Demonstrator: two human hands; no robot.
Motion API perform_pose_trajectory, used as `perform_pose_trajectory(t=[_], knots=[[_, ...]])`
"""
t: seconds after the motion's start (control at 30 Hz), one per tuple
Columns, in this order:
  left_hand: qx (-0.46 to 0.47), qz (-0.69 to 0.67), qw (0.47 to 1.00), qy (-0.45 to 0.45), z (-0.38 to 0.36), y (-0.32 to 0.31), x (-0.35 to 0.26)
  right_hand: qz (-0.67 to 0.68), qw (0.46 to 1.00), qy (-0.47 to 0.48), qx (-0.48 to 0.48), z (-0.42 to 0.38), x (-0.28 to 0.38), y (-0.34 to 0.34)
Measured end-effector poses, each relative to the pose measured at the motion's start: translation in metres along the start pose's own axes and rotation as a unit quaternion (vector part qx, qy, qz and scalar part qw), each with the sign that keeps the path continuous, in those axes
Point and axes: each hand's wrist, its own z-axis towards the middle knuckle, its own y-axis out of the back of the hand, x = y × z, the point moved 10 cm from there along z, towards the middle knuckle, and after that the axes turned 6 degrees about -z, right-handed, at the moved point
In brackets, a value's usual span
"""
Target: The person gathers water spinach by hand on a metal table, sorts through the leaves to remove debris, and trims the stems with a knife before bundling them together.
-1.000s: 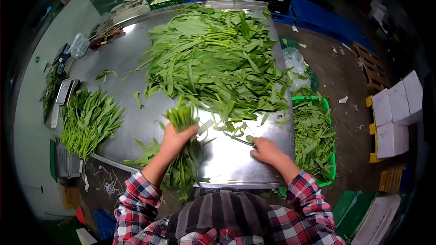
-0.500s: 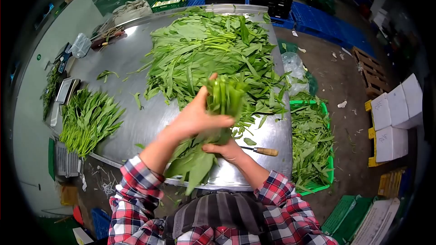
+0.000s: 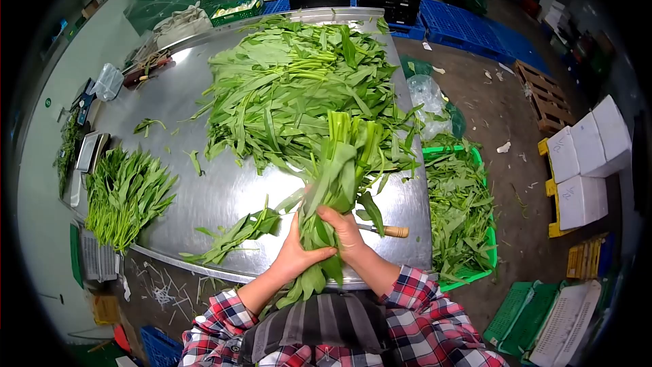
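A bunch of water spinach [image 3: 337,163] stands upright over the near edge of the steel table, cut stem ends up and leaves hanging below. My left hand [image 3: 297,253] wraps its lower leafy part from the left. On the other side, my right hand [image 3: 345,232] grips the same bunch, thumb across the leaves. Just right of my right hand lies a knife [image 3: 394,232] with a wooden handle, its blade partly hidden. A small loose clump of greens [image 3: 238,236] rests left of my hands. Beyond them spreads a large pile of water spinach [image 3: 292,88].
A sorted heap of greens [image 3: 128,194] sits at the table's left edge beside a scale [image 3: 92,149]. Against the right side stands a green crate [image 3: 490,231] of loose leaves. White boxes [image 3: 582,200] and a wooden pallet [image 3: 543,98] are farther right.
My left hand has moved down from the stem ends to the leafy part. The bunch is held straighter, and the small clump left of my hands now shows on the table.
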Motion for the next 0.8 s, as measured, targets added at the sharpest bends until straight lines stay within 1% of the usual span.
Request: perform_pose_trajectory(t=[0.07,0.1,0.13,0.17,0.2,0.23,0.27,0.3,0.37,0.43,0.53,0.6,0.67,0.7,0.73,0.8], knots=[[-0.023,0.006,1.0,0.014,-0.005,0.009,-0.003,-0.028,0.99,0.133,-0.029,0.009,0.001,0.037],[-0.04,0.011,0.999,0.016,-0.009,0.02,-0.011,-0.071,0.99,0.109,-0.051,0.01,0.003,0.057],[-0.048,0.068,0.996,0.019,-0.008,0.04,-0.013,-0.113,0.988,0.083,-0.07,0.011,0.006,0.077],[-0.043,0.21,0.976,0.026,-0.005,0.065,-0.008,-0.181,0.978,0.033,-0.096,0.01,0.016,0.098],[-0.031,0.378,0.924,0.039,-0.002,0.091,0.002,-0.246,0.962,-0.021,-0.114,0.008,0.026,0.119],[-0.011,0.505,0.862,0.047,-0.004,0.108,0.01,-0.265,0.955,-0.014,-0.132,0.008,0.037,0.125],[0.009,0.566,0.823,0.044,-0.01,0.116,0.011,-0.284,0.947,-0.009,-0.15,0.008,0.048,0.13],[0.015,0.57,0.821,0.028,-0.016,0.12,0.007,-0.277,0.946,-0.023,-0.164,0.001,0.05,0.136],[0.006,0.535,0.845,-0.015,-0.027,0.125,-0.013,-0.28,0.941,-0.046,-0.187,-0.011,0.055,0.149],[0.0,0.542,0.839,-0.039,-0.038,0.132,-0.033,-0.316,0.926,-0.031,-0.204,-0.017,0.073,0.171],[0.001,0.571,0.818,-0.062,-0.05,0.143,-0.051,-0.411,0.878,0.03,-0.242,-0.022,0.113,0.197],[-0.005,0.598,0.797,-0.084,-0.054,0.14,-0.065,-0.464,0.844,0.065,-0.262,-0.025,0.137,0.192],[-0.011,0.619,0.778,-0.107,-0.055,0.136,-0.072,-0.569,0.786,0.119,-0.212,-0.021,0.145,0.154],[-0.002,0.635,0.762,-0.126,-0.054,0.128,-0.076,-0.625,0.75,0.128,-0.172,-0.017,0.136,0.123],[0.007,0.65,0.746,-0.146,-0.05,0.116,-0.082,-0.653,0.735,0.146,-0.107,-0.015,0.126,0.082],[0.033,0.684,0.707,-0.177,-0.044,0.092,-0.092,-0.719,0.666,0.2,0.014,-0.008,0.104,0.007]])
